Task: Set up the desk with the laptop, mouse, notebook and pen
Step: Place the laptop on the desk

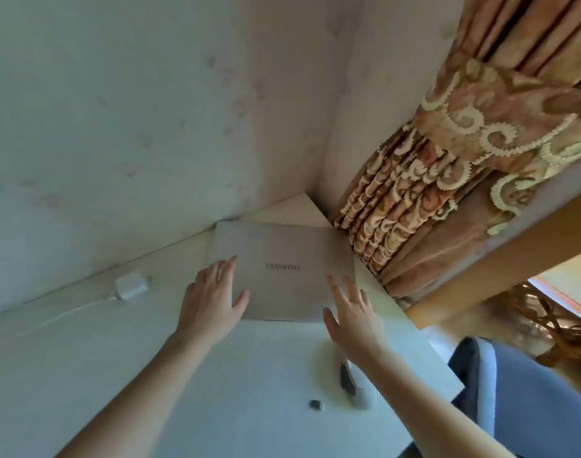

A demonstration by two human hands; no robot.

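Observation:
A closed silver laptop (282,259) lies flat at the far corner of the white desk (117,358), its logo upside down to me. My left hand (211,302) hovers over the laptop's near left corner, fingers spread. My right hand (352,312) is over its near right corner, also spread. Neither hand grips anything. A white mouse (357,388) with a dark wheel strip lies on the desk under my right forearm, partly hidden. No notebook or pen is in view.
A white charger brick (130,284) with its cable lies left of the laptop by the wall. A small grey dongle (316,405) sits near the mouse. A patterned curtain (414,200) hangs at the desk's right corner. A blue chair (520,391) stands at right.

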